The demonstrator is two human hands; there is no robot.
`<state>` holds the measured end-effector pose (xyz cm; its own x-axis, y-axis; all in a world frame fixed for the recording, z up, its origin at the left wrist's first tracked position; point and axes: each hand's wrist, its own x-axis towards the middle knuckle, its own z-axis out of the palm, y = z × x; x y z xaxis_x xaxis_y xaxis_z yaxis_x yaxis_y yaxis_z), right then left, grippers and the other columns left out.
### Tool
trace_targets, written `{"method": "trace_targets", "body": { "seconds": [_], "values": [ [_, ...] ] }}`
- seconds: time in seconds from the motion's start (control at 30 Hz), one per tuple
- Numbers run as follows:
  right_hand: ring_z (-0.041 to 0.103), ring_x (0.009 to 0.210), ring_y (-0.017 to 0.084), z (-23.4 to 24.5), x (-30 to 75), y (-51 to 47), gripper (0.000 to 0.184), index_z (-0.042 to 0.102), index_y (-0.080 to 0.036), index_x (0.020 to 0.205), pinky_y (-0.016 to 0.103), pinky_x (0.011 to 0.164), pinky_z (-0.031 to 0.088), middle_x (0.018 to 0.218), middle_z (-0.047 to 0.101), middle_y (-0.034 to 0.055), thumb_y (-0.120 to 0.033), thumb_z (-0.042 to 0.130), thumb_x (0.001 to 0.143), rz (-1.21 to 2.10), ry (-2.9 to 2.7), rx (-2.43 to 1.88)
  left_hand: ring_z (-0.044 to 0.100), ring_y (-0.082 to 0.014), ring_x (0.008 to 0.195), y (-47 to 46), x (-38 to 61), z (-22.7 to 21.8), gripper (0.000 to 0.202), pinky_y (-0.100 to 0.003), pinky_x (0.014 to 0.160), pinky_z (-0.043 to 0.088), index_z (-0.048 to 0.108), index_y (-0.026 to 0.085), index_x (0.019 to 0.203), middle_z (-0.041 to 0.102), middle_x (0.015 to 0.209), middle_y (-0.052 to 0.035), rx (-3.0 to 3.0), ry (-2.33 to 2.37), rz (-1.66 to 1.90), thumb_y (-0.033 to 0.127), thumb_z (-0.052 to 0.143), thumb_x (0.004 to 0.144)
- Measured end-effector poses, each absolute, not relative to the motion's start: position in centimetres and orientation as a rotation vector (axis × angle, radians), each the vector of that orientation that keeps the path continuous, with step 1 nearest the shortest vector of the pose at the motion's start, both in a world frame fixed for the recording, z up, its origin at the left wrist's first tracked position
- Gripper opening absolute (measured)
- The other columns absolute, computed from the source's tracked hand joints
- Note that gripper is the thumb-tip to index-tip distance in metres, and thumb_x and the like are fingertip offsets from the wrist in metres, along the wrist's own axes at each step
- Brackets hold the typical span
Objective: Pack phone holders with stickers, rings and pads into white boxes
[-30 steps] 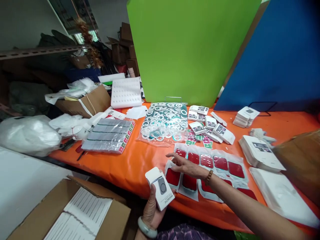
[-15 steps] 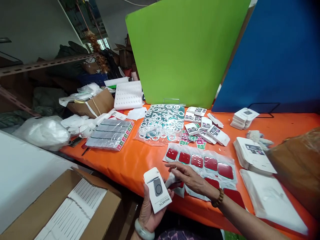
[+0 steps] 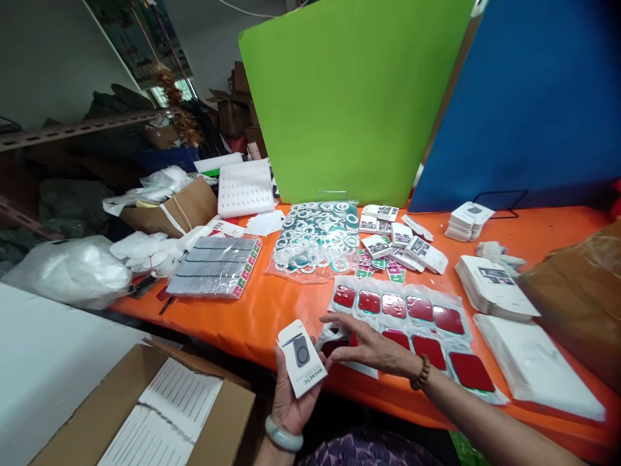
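My left hand is wrapped round a small white box printed "MAGNETIC" with a picture of a dark device. The box tilts, and a flap stands up at its far end. To the right, my right hand has its thumb and fingers apart, with no object gripped between them. It hovers over or touches the nearest-left piece of a sheet of white pouches; exact contact cannot be told. Red rounded squares lie in rows on these white pouches. Part of the front row is hidden under my right hand.
An open carton of white boxes stands at front left. On the orange table lie a bag of white rings, grey bagged sheets, scattered small boxes, flat white stacks and a white packet. Green and blue boards stand behind.
My right hand's fingers have spread apart from a more closed pose near the white pouch. The left hand still holds the box, and the view has shifted slightly.
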<state>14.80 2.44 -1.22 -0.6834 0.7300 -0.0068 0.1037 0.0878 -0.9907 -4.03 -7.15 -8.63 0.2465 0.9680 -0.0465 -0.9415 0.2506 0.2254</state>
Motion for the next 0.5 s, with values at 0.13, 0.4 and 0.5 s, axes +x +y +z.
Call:
{"method": "trace_targets", "body": {
  "seconds": [0.13,0.4,0.5],
  "values": [
    [0.059,0.073,0.018,-1.9,13.7,1.5,0.035,0.062,-0.017,0.087,0.032,0.069,0.048,0.082,0.063,0.0042,-0.051,0.063,0.078,1.830,-1.612,-0.867,0.063,-0.0210,0.108,-7.8,-4.1,-8.4,0.045,-0.043,0.113,0.026,0.066,0.029,0.114,0.066,0.121,0.0014,0.120,0.163,1.283,0.057,0.041,0.088],
    [0.052,0.061,0.011,-2.8,16.5,2.3,0.037,0.054,-0.018,0.077,0.025,0.060,0.042,0.069,0.058,-0.0023,-0.051,0.070,0.072,1.887,-1.207,-1.004,0.068,-0.0226,0.091,-8.4,-4.5,-6.9,0.053,-0.044,0.099,0.043,0.067,0.019,0.110,0.069,0.114,-0.0067,0.149,0.477,1.132,0.055,0.069,0.071],
    [0.050,0.062,0.011,-0.9,18.3,3.1,0.034,0.056,-0.017,0.078,0.024,0.060,0.040,0.070,0.056,-0.0019,-0.051,0.064,0.078,1.728,-1.320,-1.034,0.068,-0.0248,0.088,-8.4,-3.8,-6.2,0.056,-0.044,0.095,0.044,0.067,0.015,0.107,0.071,0.104,-0.0103,0.263,0.613,1.019,0.050,0.077,0.064]
  ]
}}
